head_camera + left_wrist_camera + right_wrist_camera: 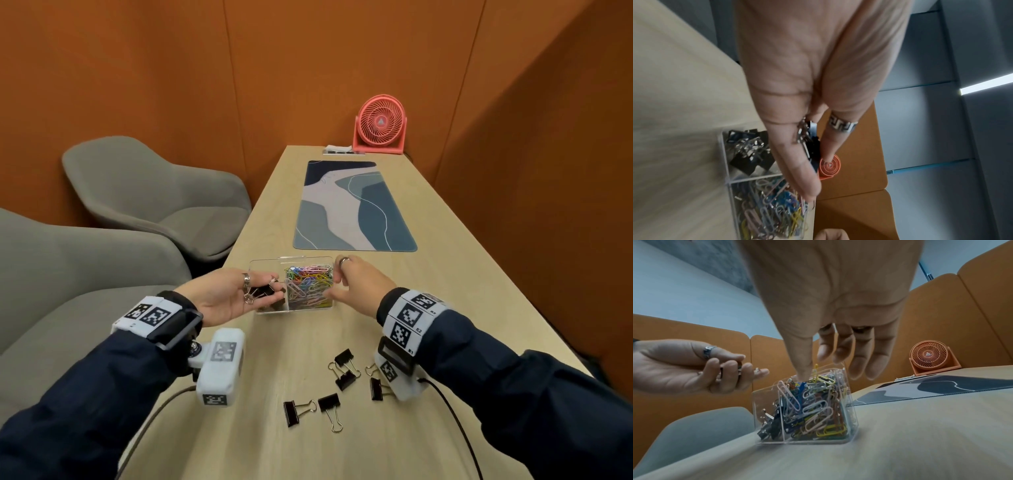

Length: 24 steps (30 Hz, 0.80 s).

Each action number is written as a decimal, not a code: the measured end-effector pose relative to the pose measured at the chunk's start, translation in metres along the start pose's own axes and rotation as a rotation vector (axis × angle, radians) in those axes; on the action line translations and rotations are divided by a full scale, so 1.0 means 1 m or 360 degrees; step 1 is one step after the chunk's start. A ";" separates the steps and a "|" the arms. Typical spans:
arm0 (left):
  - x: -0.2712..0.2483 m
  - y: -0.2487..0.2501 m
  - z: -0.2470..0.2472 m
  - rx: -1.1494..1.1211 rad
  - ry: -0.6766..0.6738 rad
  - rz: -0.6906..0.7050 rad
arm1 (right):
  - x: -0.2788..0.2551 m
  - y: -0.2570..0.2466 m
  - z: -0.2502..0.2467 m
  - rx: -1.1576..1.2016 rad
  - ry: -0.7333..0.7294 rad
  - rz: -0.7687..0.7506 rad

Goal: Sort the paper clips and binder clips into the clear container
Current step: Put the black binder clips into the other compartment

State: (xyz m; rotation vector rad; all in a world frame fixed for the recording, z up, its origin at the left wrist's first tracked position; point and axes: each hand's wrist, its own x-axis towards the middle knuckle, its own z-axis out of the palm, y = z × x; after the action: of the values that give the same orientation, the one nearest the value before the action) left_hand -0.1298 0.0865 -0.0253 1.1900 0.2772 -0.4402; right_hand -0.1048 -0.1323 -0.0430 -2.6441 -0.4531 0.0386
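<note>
The clear container (257, 266) is sitting on the table (445, 308), split in two: coloured paper clips (310, 284) are filling its right compartment, black binder clips (750, 155) are lying in the left. The left hand (224, 294), palm up over the left compartment, is curling its fingers round a few binder clips. The right hand (359, 284) is hovering at the container's right edge with fingers relaxed and spread, holding nothing. Five more binder clips (344, 371) are lying loose on the table nearer the person. Beyond are lying a desk mat (356, 205) and a fan (380, 125).
</note>
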 end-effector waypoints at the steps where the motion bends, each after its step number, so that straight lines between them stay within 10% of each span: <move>1: -0.002 0.004 -0.001 0.0012 0.0004 0.0019 | 0.002 -0.002 0.000 -0.0020 0.0030 0.0008; 12: 0.002 0.034 -0.012 0.0179 0.0105 -0.0001 | 0.022 -0.011 0.010 0.0029 -0.0053 0.0071; 24: 0.028 0.047 0.004 0.1524 0.0130 0.0103 | 0.018 -0.006 -0.001 0.0010 -0.0114 0.0012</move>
State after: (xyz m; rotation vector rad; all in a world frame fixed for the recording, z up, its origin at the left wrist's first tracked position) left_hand -0.0828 0.0916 0.0032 2.1486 0.0843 -0.4806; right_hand -0.0893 -0.1223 -0.0383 -2.6450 -0.4661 0.1368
